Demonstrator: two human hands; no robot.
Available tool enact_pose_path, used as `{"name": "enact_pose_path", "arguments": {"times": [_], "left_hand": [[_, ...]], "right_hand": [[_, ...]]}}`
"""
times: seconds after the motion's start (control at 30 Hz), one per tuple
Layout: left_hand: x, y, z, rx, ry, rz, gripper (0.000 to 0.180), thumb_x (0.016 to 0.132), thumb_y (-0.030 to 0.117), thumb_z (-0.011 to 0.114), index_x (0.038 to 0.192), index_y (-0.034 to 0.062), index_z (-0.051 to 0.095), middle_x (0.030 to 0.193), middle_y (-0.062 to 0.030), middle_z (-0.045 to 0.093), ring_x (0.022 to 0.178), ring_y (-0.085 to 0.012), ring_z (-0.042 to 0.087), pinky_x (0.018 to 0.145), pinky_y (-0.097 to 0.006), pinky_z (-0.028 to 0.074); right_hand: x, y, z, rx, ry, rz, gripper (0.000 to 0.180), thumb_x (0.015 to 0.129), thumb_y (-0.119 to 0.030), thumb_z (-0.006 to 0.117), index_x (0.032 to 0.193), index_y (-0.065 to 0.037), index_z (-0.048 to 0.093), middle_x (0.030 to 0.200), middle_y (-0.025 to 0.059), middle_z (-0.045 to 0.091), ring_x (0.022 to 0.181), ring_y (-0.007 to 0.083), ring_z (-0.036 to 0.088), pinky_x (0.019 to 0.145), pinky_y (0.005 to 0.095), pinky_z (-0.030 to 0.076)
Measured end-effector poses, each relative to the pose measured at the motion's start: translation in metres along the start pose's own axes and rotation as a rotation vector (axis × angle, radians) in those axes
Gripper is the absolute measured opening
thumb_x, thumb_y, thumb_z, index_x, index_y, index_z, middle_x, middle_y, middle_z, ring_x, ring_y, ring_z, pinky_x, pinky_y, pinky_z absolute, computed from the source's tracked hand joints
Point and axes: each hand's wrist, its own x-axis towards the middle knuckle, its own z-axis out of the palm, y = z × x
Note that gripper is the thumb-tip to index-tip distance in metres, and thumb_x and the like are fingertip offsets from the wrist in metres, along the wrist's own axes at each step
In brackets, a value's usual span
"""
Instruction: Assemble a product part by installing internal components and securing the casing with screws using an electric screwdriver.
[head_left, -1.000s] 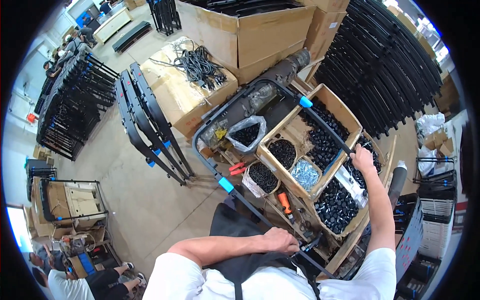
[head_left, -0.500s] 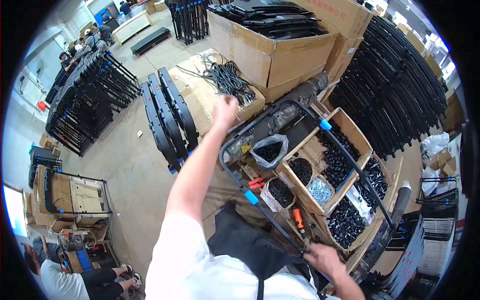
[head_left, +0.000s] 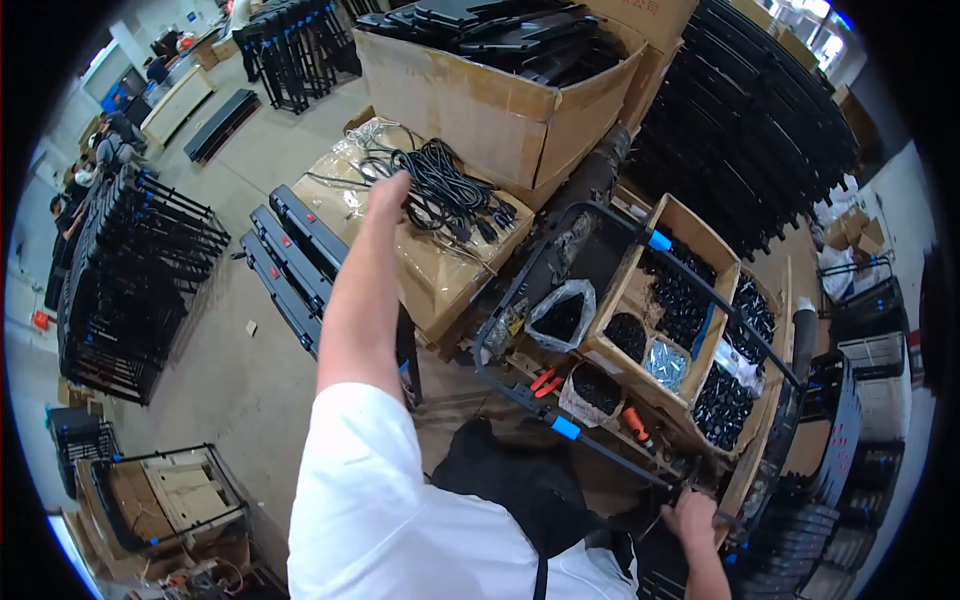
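My left arm reaches forward to a heap of black power cords (head_left: 440, 185) lying on a flat, tape-covered cardboard box (head_left: 440, 285). My left hand (head_left: 390, 192) is at the left side of the heap; its fingers are turned away, so I cannot see what they hold. Low on the right, my right hand (head_left: 692, 518) has its fingers curled at the near side of a black tube frame (head_left: 620, 468) with blue sleeves. That frame lies across the workbench and its parts bins.
A divided wooden bin (head_left: 597, 350) holds black caps and silver screws. Beside it are a bag of black parts (head_left: 560, 318), red-handled pliers (head_left: 546, 382) and an orange screwdriver (head_left: 636, 424). Folded black units (head_left: 285, 270) stand left of the cord box; a large carton (head_left: 450, 90) rises behind it.
The view has turned, shifting the scene. My left hand has gone from the near edge of the cord heap to its left side. My right hand stays by the frame's near side.
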Motion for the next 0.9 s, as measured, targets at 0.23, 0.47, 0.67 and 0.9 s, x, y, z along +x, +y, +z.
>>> {"name": "enact_pose_path", "arguments": {"times": [0.23,0.47,0.67,0.9], "left_hand": [[-0.113,0.095,-0.095,-0.899,-0.461,0.341,0.019,0.098,0.021,0.059,0.084,0.0092,0.055,0.068,-0.002,0.051,0.056,-0.0148,0.049,0.05,-0.034,0.042],[-0.331,0.029,-0.019,-0.348,-0.623,0.69,0.023,0.103,0.028,0.062,0.087,0.011,0.058,0.071,-0.0001,0.055,0.059,-0.0136,0.056,0.062,-0.033,0.048],[-0.405,-0.177,0.116,-0.165,-1.013,0.658,0.031,0.106,0.033,0.062,0.115,0.0039,0.057,0.083,-0.009,0.063,0.072,-0.0275,0.063,0.071,-0.043,0.055],[-0.421,-0.235,0.14,0.178,-0.919,1.057,0.03,0.098,0.029,0.065,0.106,0.0013,0.055,0.095,-0.0258,0.067,0.093,-0.0484,0.066,0.082,-0.057,0.052]], "right_hand": [[0.017,0.021,0.036,-0.219,-0.086,-0.015,0.045,0.077,-0.034,0.082,0.109,-0.006,0.07,0.095,0.0165,0.078,0.089,0.034,0.078,0.078,0.048,0.063],[0.019,0.025,0.061,-0.172,0.01,0.05,0.026,0.082,-0.024,0.073,0.102,-0.007,0.076,0.098,0.0145,0.08,0.097,0.0346,0.078,0.083,0.0483,0.063],[0.017,0.027,0.062,-0.194,0.102,0.037,0.023,0.082,-0.019,0.069,0.102,-0.009,0.076,0.096,0.0151,0.078,0.093,0.038,0.077,0.079,0.0504,0.062],[0.017,0.019,0.073,-0.18,-0.031,0.089,0.037,0.087,-0.019,0.066,0.122,-0.005,0.065,0.098,0.0196,0.077,0.093,0.0442,0.075,0.08,0.0543,0.061]]}}
